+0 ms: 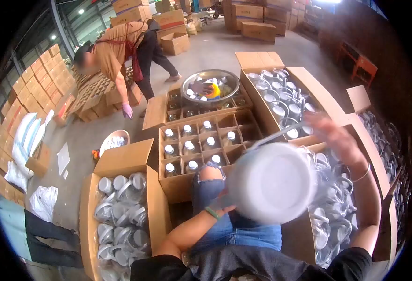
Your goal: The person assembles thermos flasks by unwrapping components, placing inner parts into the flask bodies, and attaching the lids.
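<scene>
Close to the camera is a lidded jar (281, 182), its round pale-grey lid facing me and a thin grey carrying handle sticking up at the top. My left hand (222, 204) holds this jar at its lower left side; the jar covers some of the fingers. Smeared by motion, my right hand (334, 138) is at the upper right, by the end of the handle. Whether it touches the handle I cannot tell. Under my right arm, a carton of handled clear jars with grey lids (330, 201) is open.
A divided carton (182, 185) of white-capped bottles stands ahead, with a metal bowl (236, 84) behind it. Cartons of lidded jars flank me at left (121, 210) and far right (285, 96). A co-worker (117, 51) bends over cartons; another person (23, 225) stands lower left.
</scene>
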{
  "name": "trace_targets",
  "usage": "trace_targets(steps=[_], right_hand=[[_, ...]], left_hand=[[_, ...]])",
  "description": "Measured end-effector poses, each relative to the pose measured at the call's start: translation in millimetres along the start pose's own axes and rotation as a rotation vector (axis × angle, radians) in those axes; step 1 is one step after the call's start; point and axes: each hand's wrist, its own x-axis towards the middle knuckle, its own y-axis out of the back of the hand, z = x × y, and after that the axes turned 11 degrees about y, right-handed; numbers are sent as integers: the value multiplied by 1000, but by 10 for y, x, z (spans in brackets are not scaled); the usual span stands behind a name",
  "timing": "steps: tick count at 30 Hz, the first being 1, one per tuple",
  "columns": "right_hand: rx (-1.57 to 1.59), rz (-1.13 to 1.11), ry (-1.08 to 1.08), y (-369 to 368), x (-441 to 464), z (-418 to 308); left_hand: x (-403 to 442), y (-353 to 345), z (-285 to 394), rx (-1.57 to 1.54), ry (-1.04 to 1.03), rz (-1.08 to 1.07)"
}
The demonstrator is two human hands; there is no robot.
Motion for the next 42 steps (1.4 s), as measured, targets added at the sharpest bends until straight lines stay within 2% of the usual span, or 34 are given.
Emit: trace_targets(steps=[2, 3, 4, 7, 8, 9, 11, 14, 15, 18, 20, 22, 23, 24, 25, 27, 28, 29, 30, 31, 32, 33, 34, 35, 37, 39, 40, 41, 42], right_hand=[[-353, -233, -207, 38, -234, 334], [-659, -312, -196, 15, -374, 546], [-22, 131, -383, 11, -463, 683], [-211, 519, 0, -595, -79, -381], [-140, 489, 191, -748, -64, -460], [-128, 449, 293, -858, -60, -512], [-211, 343, 340, -982, -64, -527], [-398, 111, 424, -990, -112, -326], [-426, 61, 491, -1079, -216, -156], [-503, -153, 631, -1472, -531, 356], [-582, -312, 659, -1740, -827, 799], [-817, -505, 670, -2006, -1131, 1192], [-978, -580, 693, -2164, -1223, 1299], [-964, -765, 450, -2300, -1298, 1363], [-1085, -855, 472, -2415, -1416, 1511], [-532, -808, 410, -2352, -1213, 1271], [-528, -821, 427, -2225, -1060, 1142], [-695, -704, 548, -2097, -859, 1005], [-853, -574, 666, -1993, -640, 904], [-854, -446, 574, -1799, -381, 922], [-689, -215, 468, -1683, -4, 790], [-686, 13, 419, -1630, 343, 729], [-686, 78, 333, -1546, 633, 673], [-623, 117, 318, -1509, 895, 660], [-468, 121, 240, -1491, 1194, 787], [-290, -30, 215, -1362, 1306, 1093], [66, 167, 165, -1439, 1259, 1384], [304, 177, 21, -1382, 1256, 1668], [371, 168, 4, -1411, 1255, 1936]], left_hand=[[-28, -9, -6, 13, -70, 47], [-50, -37, 40, 21, -97, 94], [-60, -56, 78, 34, -125, 145], [-27, -174, 288, 121, -258, 277], [1, -213, 379, 162, -320, 323], [31, -240, 475, 220, -388, 358], [106, -221, 682, 378, -471, 413], [122, 403, 1081, 889, -387, 426], [84, 420, 1177, 957, -494, 319], [-43, 131, 1580, 154, -222, 244], [255, 867, 1713, 31, -338, 332], [63, -132, 1672, 65, -220, 289], [83, -58, 1719, 127, -196, 53], [236, 223, 1776, 209, -244, 228], [351, 465, 1805, 286, -291, 404], [324, 148, 1648, 386, -468, 594], [420, 451, 1732, 646, -472, 396], [323, 10, 1652, 409, -408, 386], [356, 9, 1685, 452, -334, 366], [413, 31, 1731, 496, -261, 350], [404, 26, 1776, 387, -209, 227], [384, -52, 1787, 422, -287, 176], [365, -139, 1791, 454, -366, 124], [369, -267, 1767, 634, -561, 149], [322, -202, 1854, 610, -450, 47], [128, -492, 1873, 790, -433, 280], [-141, -950, 1821, 819, -418, 367], [-356, -1178, 1792, 910, -360, 379], [-484, -1396, 1690, 1420, -508, 391]])
